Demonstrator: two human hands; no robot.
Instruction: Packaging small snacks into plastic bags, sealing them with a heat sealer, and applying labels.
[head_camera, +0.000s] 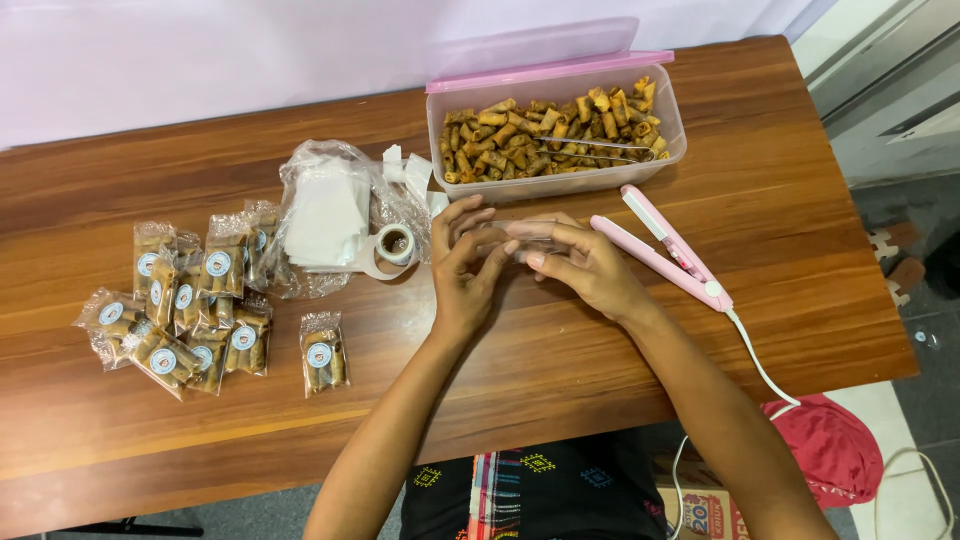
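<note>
Each grip, left hand (462, 268) and right hand (585, 265), pinches one end of the clear pouch (518, 232) between them.

your hands meet over the desk (120, 440), pinching a small clear bag (525, 234).
your left hand (462, 280) and right hand (590, 268) hold it between them; a tub of fried rolls (556, 138) sits just beyond, a pink sealer (665, 250) beside the right hand, filled packets (190, 310) lie to the left.
</note>
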